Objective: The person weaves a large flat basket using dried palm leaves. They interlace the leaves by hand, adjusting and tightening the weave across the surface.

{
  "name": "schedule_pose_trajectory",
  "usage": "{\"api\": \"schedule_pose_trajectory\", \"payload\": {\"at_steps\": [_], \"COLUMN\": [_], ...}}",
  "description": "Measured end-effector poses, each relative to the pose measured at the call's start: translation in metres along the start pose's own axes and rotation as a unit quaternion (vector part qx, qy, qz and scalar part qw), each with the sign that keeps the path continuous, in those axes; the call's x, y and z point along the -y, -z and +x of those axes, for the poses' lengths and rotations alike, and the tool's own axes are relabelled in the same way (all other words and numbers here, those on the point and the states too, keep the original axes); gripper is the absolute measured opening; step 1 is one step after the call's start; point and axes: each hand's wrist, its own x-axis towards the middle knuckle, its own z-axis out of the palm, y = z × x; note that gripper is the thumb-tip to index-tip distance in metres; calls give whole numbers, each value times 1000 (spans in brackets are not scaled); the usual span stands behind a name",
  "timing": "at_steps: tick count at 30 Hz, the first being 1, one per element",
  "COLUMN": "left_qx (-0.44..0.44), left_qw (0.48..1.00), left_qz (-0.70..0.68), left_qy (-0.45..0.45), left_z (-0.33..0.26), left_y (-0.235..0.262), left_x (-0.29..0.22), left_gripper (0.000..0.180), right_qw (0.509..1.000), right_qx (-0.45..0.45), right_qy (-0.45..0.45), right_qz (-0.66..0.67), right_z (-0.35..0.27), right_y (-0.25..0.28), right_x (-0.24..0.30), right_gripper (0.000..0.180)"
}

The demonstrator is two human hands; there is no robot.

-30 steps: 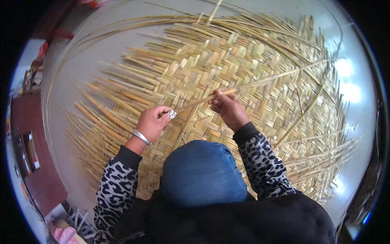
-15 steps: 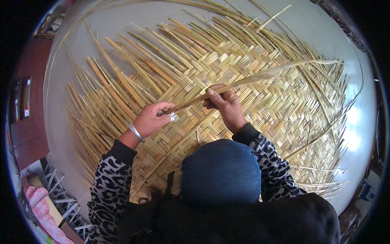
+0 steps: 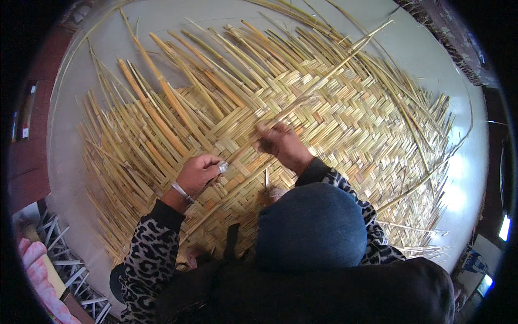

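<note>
Straw mat (image 3: 345,113) — right hand (image 3: 280,143) pinching strip (image 3: 318,86); left hand (image 3: 198,174) fisted, contents perhaps hidden.

A long cane strip (image 3: 318,86) is gripped by the right hand (image 3: 280,143) over the woven mat (image 3: 334,129), while the left hand (image 3: 197,173) is pressed on the weave.

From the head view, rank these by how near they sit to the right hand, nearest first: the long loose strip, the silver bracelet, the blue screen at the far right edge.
1. Long loose strip: held in the right hand, running up and to the right.
2. Silver bracelet: on the left wrist, down and to the left.
3. Blue screen: at the picture's far right edge, beyond the woven mat.
</note>
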Motion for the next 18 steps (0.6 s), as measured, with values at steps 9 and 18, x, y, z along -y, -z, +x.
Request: {"api": "schedule_pose_trajectory", "payload": {"at_steps": [9, 18], "left_qx": [-98, -202], "left_qw": [957, 851], "left_qz": [241, 426], "left_qy": [-132, -232], "left_z": [-11, 0], "left_y": [12, -4], "left_x": [6, 9], "left_gripper": [20, 19], "right_qw": [999, 994], "right_qx": [-14, -18], "right_qy": [9, -31], "right_qz": [-50, -106], "right_z": [20, 24], "right_y": [-8, -27], "right_x": [0, -47], "right_gripper": [17, 20]}}
